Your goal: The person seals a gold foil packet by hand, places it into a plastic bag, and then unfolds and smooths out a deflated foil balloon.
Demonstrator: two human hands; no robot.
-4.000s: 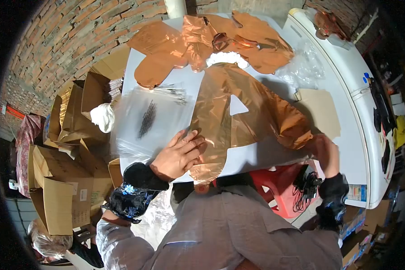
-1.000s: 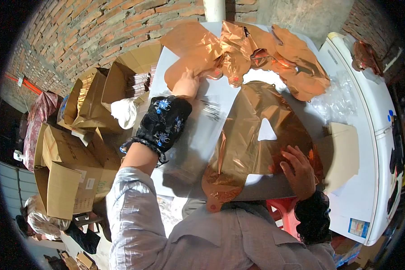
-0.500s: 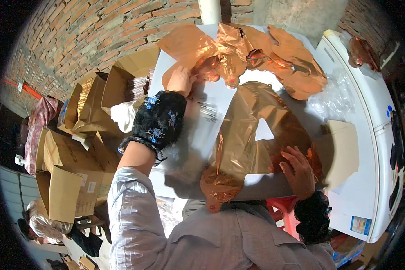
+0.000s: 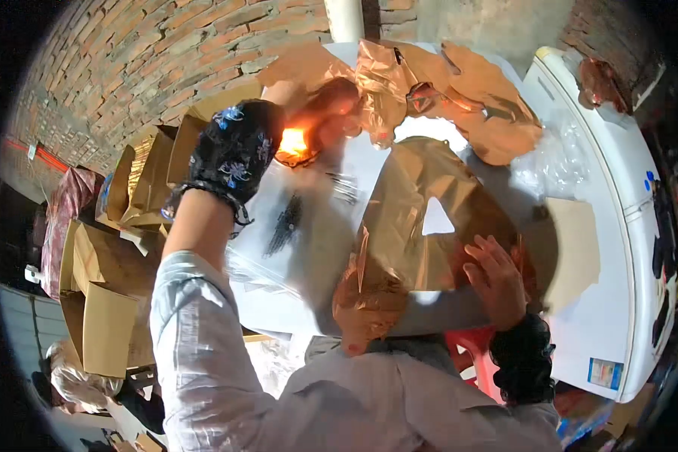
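Note:
A large copper-coloured foil sheet with a triangular opening lies flat on the white table. My right hand rests on its right part, fingers spread, holding nothing. At the upper left, my left hand is at the copper foil pieces; its fingers are blurred and mostly hidden, so its grip cannot be made out. More crumpled copper foil lies along the back of the table. Below my left hand is a stack of clear plastic bags.
Open cardboard boxes stand to the left, one with gold packets. Clear plastic and a cardboard piece lie at the right, beside a white appliance. A person is at the lower left.
My left hand and forearm have moved up and left, and the foil near that hand has shifted, with a bright glare on it. My right hand has barely moved.

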